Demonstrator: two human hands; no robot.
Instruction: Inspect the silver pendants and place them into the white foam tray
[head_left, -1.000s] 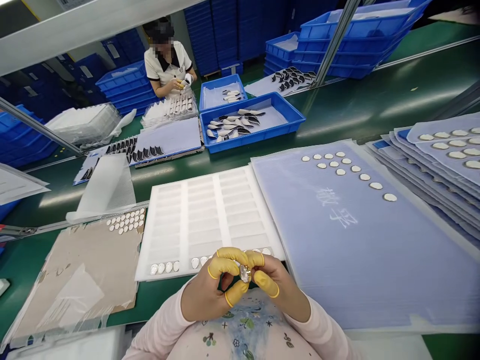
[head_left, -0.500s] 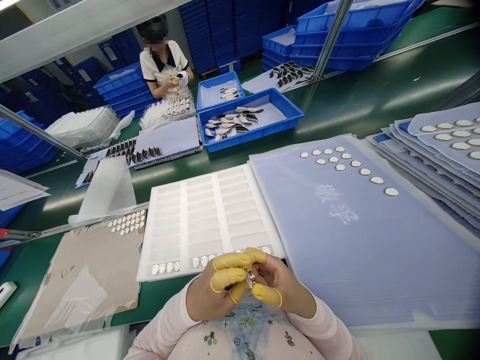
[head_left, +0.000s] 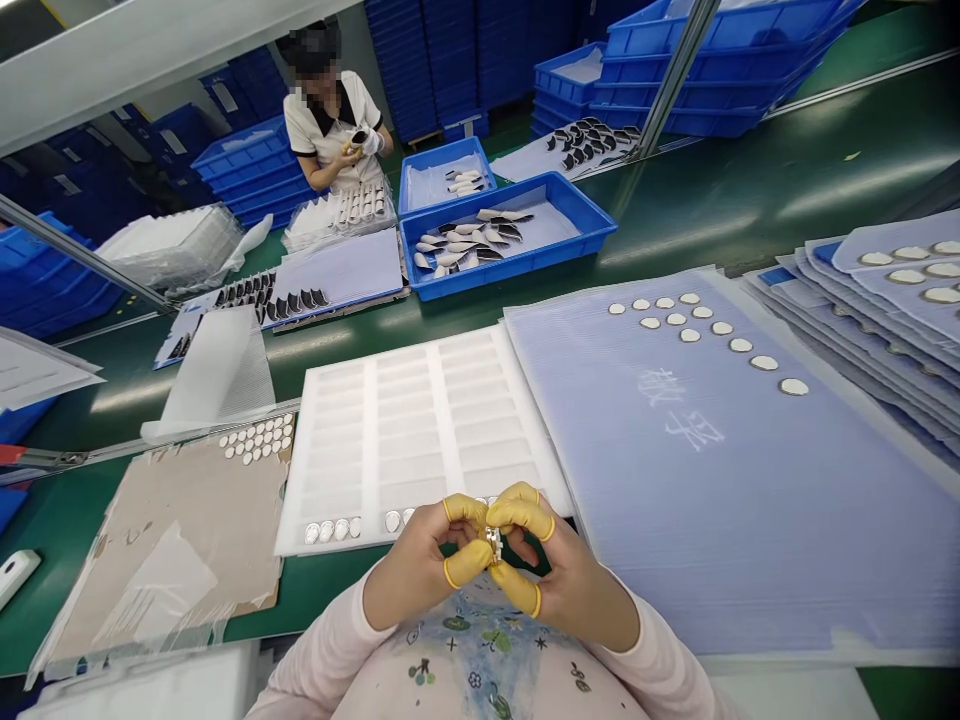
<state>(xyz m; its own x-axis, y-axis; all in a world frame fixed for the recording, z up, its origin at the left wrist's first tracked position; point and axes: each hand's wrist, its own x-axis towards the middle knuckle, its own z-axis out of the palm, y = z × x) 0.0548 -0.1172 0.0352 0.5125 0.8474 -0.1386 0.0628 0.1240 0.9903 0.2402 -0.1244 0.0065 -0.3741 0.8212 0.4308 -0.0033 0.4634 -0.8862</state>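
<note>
My left hand (head_left: 420, 575) and my right hand (head_left: 566, 580) meet close to my chest, fingertips in yellow finger cots. Both pinch one small shiny silver part (head_left: 493, 543) between thumbs and forefingers. Just beyond them lies a white slotted tray (head_left: 416, 430); its nearest row holds several of the same silver parts (head_left: 330, 530). To the right a pale blue corrugated sheet (head_left: 720, 470) carries several oval silver parts (head_left: 697, 325) near its far edge.
A brown card with film (head_left: 172, 540) and a cluster of small ovals (head_left: 259, 440) lies left. Stacked sheets with ovals (head_left: 892, 290) sit far right. Across the green belt stand blue bins (head_left: 510, 235) of dark and white parts, where another person (head_left: 330, 110) handles a piece.
My hands have turned the silver part between the fingertips; the right forefinger has come up over it. The view shifted slightly. The person opposite keeps working.
</note>
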